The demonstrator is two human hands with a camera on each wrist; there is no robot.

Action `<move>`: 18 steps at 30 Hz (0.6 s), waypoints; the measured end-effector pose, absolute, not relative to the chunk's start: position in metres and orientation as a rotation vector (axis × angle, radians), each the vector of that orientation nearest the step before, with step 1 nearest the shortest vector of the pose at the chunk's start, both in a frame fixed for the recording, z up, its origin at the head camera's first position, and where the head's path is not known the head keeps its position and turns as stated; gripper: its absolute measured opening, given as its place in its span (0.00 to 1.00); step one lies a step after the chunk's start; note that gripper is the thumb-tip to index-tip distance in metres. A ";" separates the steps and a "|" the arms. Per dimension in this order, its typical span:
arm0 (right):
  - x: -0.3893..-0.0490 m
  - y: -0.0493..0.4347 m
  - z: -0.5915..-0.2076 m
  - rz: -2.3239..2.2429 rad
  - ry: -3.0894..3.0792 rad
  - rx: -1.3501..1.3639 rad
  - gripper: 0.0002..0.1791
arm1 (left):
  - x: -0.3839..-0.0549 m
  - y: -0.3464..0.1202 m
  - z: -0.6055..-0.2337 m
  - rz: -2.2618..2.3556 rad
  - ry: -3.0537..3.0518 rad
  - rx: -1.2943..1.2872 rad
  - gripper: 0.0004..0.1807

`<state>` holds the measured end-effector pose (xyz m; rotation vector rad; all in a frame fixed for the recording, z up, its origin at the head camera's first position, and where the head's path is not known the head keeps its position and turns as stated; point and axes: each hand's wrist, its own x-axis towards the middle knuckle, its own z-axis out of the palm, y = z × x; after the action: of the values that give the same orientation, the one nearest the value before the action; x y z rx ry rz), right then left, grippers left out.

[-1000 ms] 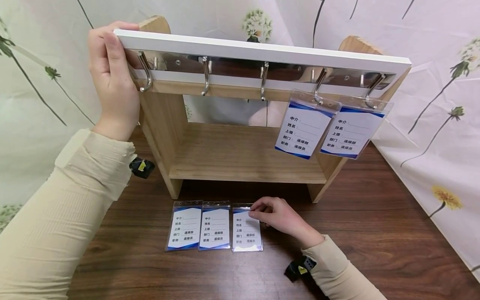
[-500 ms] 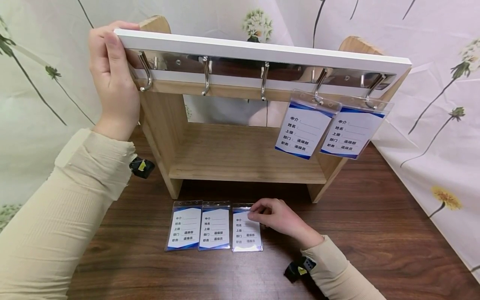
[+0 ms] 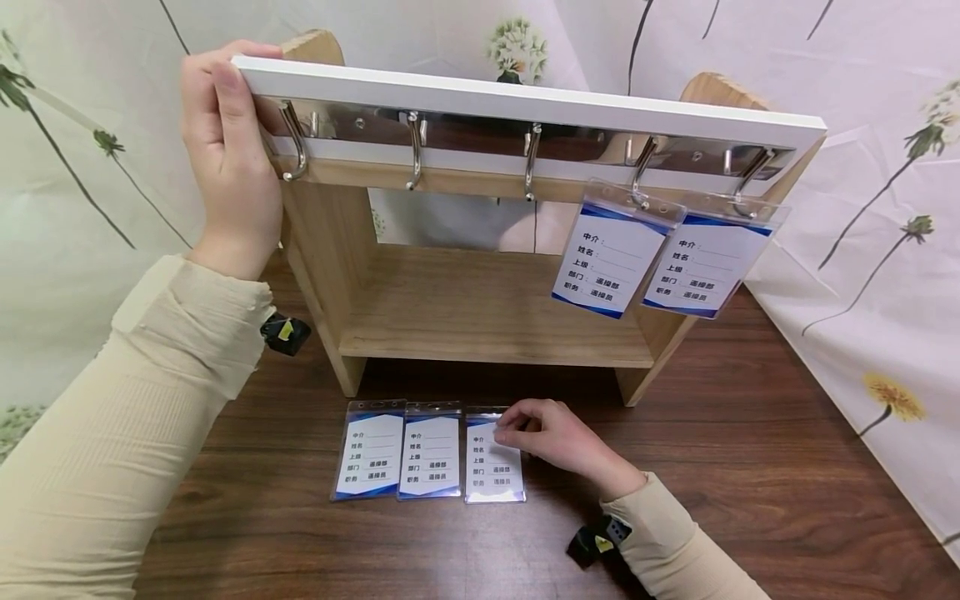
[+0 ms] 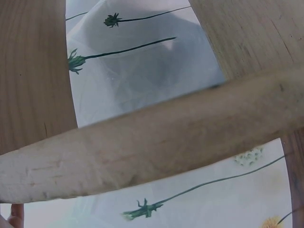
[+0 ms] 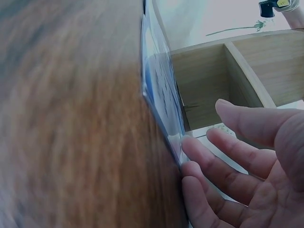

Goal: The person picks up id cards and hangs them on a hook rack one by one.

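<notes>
My left hand point(image 3: 234, 167) grips the left end of a white coat-hook rail point(image 3: 450, 87), thumb on the front and fingers over the top. Flat on the table, three clear ID badge holders lie in a row below the shelf. Over the rightmost badge holder point(image 3: 495, 479) is my right hand point(image 3: 562, 442), loosely bent. In the right wrist view its fingertips point(image 5: 190, 147) are right at the edge of the badge holder point(image 5: 164, 90), and the thumb point(image 5: 237, 114) stands apart from it. Two more badge holders hang from the rail's right hooks, one of them this badge holder point(image 3: 611, 258).
The rail sits across the top of a wooden shelf point(image 3: 495, 308). Three hooks at left and middle, among them the middle hook point(image 3: 532, 162), carry nothing. A middle badge holder point(image 3: 430, 458) and a left badge holder point(image 3: 370, 454) lie beside the right one. Flowered cloth point(image 3: 862, 250) surrounds the dark table point(image 3: 337, 550).
My right hand has shifted very slightly at the top of the rightmost badge holder. My left hand keeps its grip on the rail, and the badge holders stay where they were.
</notes>
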<state>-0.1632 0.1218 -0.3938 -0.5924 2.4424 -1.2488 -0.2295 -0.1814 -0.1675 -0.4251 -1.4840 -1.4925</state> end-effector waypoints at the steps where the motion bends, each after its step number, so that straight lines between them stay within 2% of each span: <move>1: -0.163 0.122 -0.394 -1.247 2.443 -0.597 0.11 | -0.230 -0.181 -0.167 -1.498 -1.481 -0.428 0.24; 18: -0.162 0.121 -0.396 -1.214 2.442 -0.656 0.12 | -0.230 -0.180 -0.166 -1.536 -1.450 -0.438 0.24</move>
<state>-0.1617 0.1210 -0.3956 -0.6558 2.4425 -1.2141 -0.2296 -0.1800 -0.1662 -0.4378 -1.4499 -1.5364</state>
